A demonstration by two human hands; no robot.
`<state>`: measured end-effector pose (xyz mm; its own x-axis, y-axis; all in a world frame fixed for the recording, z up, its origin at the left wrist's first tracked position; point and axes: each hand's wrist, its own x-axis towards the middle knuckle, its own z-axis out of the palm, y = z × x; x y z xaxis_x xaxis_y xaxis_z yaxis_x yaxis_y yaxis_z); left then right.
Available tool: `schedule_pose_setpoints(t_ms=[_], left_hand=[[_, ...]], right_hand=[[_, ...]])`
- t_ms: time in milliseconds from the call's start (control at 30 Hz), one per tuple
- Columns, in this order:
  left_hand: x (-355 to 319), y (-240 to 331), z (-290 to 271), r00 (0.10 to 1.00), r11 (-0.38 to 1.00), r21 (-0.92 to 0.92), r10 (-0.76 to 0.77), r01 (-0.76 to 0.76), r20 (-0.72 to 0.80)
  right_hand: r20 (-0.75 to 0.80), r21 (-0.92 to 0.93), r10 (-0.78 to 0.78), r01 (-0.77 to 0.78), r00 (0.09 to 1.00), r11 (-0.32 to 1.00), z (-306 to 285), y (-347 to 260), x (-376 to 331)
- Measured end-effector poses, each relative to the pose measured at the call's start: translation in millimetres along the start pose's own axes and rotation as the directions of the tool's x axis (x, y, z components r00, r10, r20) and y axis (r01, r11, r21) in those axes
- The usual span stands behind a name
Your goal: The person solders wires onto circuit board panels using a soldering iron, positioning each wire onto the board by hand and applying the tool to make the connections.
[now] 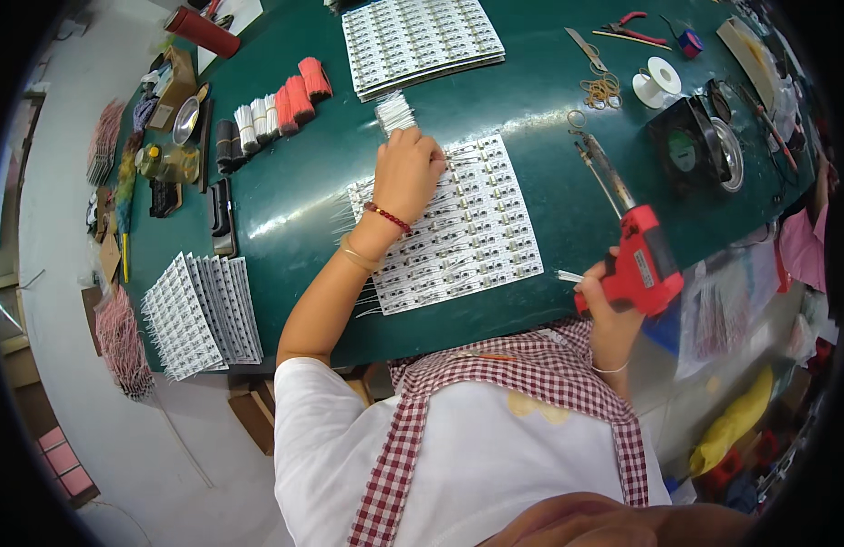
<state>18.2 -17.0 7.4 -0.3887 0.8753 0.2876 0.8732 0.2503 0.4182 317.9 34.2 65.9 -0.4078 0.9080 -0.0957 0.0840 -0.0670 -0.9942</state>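
Observation:
A white panel of small circuit boards (463, 237) lies before me on the green table, with thin white wires sticking out past its left edge. My left hand (405, 173) is over the panel's upper part, fingers bent and pinched together; whatever is at the fingertips is too small to make out. Just beyond it lies a bundle of white wires (395, 111). My right hand (604, 294) grips a red soldering gun (647, 260) at the panel's right, its metal tip pointing away from me. Short white pieces (569, 276) stick out beside the right fingers.
More board panels are stacked at the far side (422, 41) and at the left (203, 314). Bundles of red wires (299, 96) and white wires (256, 123) lie at the far left. A white spool (657, 84), red-handled pliers (633, 29) and a black fan-like box (684, 146) are on the right.

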Motion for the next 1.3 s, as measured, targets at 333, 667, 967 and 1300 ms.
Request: schedule_pose_setpoints(t_ms=[333, 667, 967, 1300], left_hand=[[0, -5, 3, 1.0, 0.993, -0.112, 0.029, -0.028, 0.006], [6, -8, 5, 0.988, 0.973, -0.218, 0.103, -0.076, 0.115], [8, -9, 5, 0.986, 0.972, -0.234, 0.069, -0.032, 0.154], [4, -6, 1, 0.981, 0.978, -0.119, 0.179, -0.169, 0.08]], right_hand=[[-0.004, 0.037, 0.035, -0.035, 0.999, 0.999, 1, -1, 2], [0.005, -0.02, 0.016, -0.016, 1.0, 1.0, 1, -2, 0], [-0.037, -0.008, 0.022, -0.023, 0.999, 1.0, 2, -2, -2], [-0.038, -0.006, 0.039, -0.039, 0.999, 0.999, 3, -2, -2]])
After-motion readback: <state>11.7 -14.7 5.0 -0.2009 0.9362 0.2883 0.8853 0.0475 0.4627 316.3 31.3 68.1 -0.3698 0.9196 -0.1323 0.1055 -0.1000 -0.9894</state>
